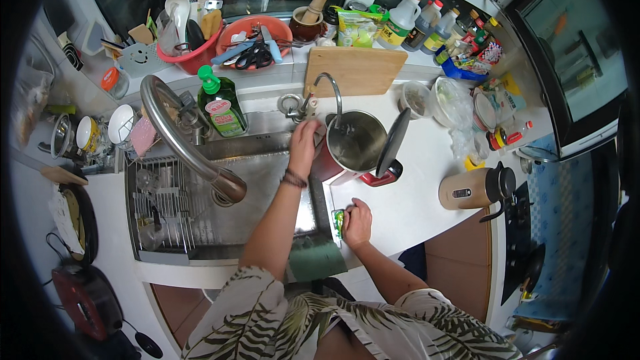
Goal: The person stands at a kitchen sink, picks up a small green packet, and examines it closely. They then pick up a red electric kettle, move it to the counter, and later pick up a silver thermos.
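My left hand [303,147] is beside a red electric kettle [327,162] with a steel inside, near its left rim; its fingertips are partly hidden, so a hold cannot be told. The kettle's dark lid [394,142] stands raised on the right, above the red handle. A slim curved metal tap [336,91] reaches over the kettle's mouth. My right hand [357,222] rests on the white counter by the sink's right edge, its fingers curled beside a small green packet [338,223]; whether it grips the packet cannot be told.
A steel sink [260,180] with a large arched faucet [185,147] and a dish rack [162,200] lies left. Behind stand a green soap bottle [222,107] and a wooden cutting board [355,71]. A beige thermal jug [465,189] stands right. A green cloth [316,258] hangs over the front edge.
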Motion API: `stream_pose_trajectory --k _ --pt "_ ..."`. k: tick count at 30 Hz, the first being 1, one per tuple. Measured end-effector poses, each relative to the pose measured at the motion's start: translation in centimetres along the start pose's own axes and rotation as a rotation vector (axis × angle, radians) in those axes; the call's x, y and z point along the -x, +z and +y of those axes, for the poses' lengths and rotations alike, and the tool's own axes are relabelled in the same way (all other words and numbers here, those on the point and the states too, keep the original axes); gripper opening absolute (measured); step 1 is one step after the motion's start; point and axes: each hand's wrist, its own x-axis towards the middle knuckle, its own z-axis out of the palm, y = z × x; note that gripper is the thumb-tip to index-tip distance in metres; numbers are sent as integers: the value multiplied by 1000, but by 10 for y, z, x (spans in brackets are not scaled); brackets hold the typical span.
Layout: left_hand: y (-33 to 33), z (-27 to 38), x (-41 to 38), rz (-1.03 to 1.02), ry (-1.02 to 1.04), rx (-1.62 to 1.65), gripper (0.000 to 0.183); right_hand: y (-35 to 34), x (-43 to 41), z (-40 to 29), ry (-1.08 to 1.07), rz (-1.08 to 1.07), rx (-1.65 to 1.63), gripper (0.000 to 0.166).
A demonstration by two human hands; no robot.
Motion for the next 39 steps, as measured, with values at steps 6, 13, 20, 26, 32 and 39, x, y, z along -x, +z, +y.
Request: stream_pose_trajectory --k 6,13,20,26,32,39 --pt "52 -7 141 -194 78 -107 19 -3 1 1 -13 34 5 17" --pt "127 -30 121 -323 58 -247 43 -18 1 24 99 73 -511 19" --pt "134 -19 141 -167 1 -59 19 -69 -2 92 550 -48 -808 9" --pt "108 -17 165 -60 43 -226 22 -71 -18 135 428 -123 -346 18" --pt "88 8 179 72 15 -210 33 -177 -107 3 -316 217 -401 31" --pt "54 20 174 227 -6 -136 41 -191 -146 -63 -576 152 -443 31"
